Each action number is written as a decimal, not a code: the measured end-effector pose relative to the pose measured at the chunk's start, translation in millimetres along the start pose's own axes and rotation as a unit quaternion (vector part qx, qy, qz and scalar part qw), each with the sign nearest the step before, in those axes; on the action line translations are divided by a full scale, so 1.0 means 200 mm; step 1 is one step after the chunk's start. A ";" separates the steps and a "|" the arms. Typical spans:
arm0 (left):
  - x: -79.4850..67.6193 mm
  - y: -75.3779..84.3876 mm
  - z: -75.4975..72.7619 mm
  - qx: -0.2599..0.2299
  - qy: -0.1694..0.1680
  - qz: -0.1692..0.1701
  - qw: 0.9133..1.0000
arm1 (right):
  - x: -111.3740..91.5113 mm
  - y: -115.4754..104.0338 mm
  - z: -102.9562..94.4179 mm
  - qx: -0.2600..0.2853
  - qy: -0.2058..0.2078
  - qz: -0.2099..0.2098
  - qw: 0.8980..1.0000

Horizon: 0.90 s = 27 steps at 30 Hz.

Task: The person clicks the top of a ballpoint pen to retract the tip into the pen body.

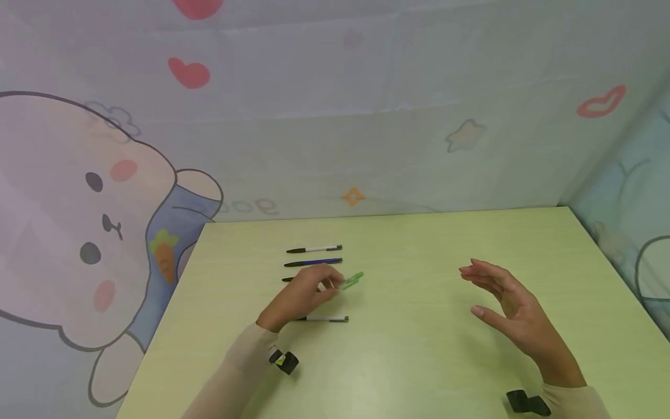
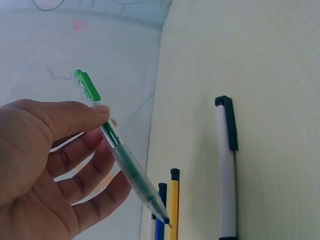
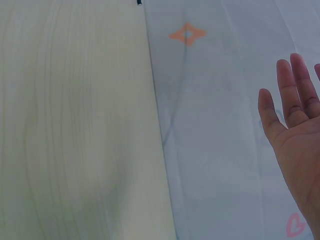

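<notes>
My left hand (image 1: 309, 289) pinches a green clear-barrelled pen (image 1: 352, 280) between thumb and fingers. In the left wrist view the green pen (image 2: 131, 169) slants, clip end up and point down to the right. Below that hand on the table lie a white pen (image 1: 315, 249), a blue pen (image 1: 314, 262) and a yellow pen (image 2: 173, 205), the last mostly hidden by the hand in the head view. Another white pen (image 1: 328, 319) with a black clip lies nearer the front. Over the table's right side my right hand (image 1: 510, 308) is held with fingers extended, thumb apart, holding nothing.
The pale yellow table (image 1: 419, 361) ends at the back against a hanging cloth (image 1: 314, 145) printed with hearts, a star and a cartoon animal. Black wrist cameras (image 1: 284, 361) are strapped at both wrists.
</notes>
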State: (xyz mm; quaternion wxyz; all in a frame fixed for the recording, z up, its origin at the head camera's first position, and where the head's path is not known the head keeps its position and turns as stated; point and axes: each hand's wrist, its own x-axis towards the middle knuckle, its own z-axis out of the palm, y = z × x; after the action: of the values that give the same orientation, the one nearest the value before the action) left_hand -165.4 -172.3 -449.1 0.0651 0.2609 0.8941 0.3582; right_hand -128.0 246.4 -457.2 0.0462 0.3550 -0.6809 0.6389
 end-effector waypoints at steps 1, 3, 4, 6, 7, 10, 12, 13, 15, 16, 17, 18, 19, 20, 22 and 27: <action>0.00 0.01 0.00 -0.002 0.001 0.001 1.000 | 0.00 0.00 0.00 0.001 0.000 -0.001 1.000; 0.00 0.02 0.00 -0.008 0.002 0.003 1.000 | 0.00 0.00 0.00 0.001 0.000 -0.001 1.000; -0.01 0.03 0.00 -0.012 0.004 0.004 1.000 | 0.00 0.01 0.00 0.002 0.000 -0.002 1.000; -0.01 0.05 -0.01 -0.019 0.006 0.005 1.000 | 0.00 0.01 0.00 0.003 0.000 -0.003 1.000; -0.01 0.06 -0.01 -0.023 0.008 0.007 1.000 | 0.00 0.01 0.00 0.004 -0.001 -0.004 1.000; -0.01 0.07 0.00 -0.036 0.013 0.010 0.999 | 0.00 0.01 0.00 0.003 0.000 -0.003 1.000; -0.01 0.08 0.00 -0.042 0.018 0.011 0.999 | 0.00 0.01 0.00 0.002 0.000 -0.002 1.000; -0.01 0.09 0.00 -0.045 0.021 0.011 0.999 | 0.01 0.01 0.00 0.002 0.000 -0.002 1.000; -0.02 0.09 0.01 -0.052 0.027 0.008 0.998 | 0.01 0.01 0.01 0.002 -0.001 -0.001 1.000; -0.02 0.10 0.01 -0.057 0.029 0.006 0.998 | 0.01 0.01 0.01 0.002 -0.001 0.000 1.000; -0.02 0.10 0.02 -0.062 0.031 0.003 0.998 | 0.01 0.01 0.01 0.002 -0.001 0.000 1.000; -0.02 0.11 0.02 -0.068 0.033 0.000 0.997 | 0.01 0.01 0.01 0.002 -0.001 0.001 1.000; -0.03 0.11 0.02 -0.074 0.034 -0.004 0.997 | 0.01 0.01 0.01 0.002 -0.001 0.001 1.000; -0.03 0.12 0.03 -0.081 0.035 -0.007 0.996 | 0.01 0.01 0.01 0.002 -0.001 0.002 1.000; -0.03 0.12 0.04 -0.093 0.036 -0.014 0.995 | 0.01 0.01 0.01 0.003 -0.001 0.002 1.000; -0.03 0.15 0.06 -0.119 0.038 -0.025 0.992 | 0.01 0.02 0.01 0.007 -0.003 -0.002 1.000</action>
State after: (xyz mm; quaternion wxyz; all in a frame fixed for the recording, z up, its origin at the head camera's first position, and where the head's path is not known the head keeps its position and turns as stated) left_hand -143.7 -150.6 -438.4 0.0704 0.2148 0.8530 0.4704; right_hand -130.3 243.5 -460.5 0.0430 0.3583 -0.6755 0.6430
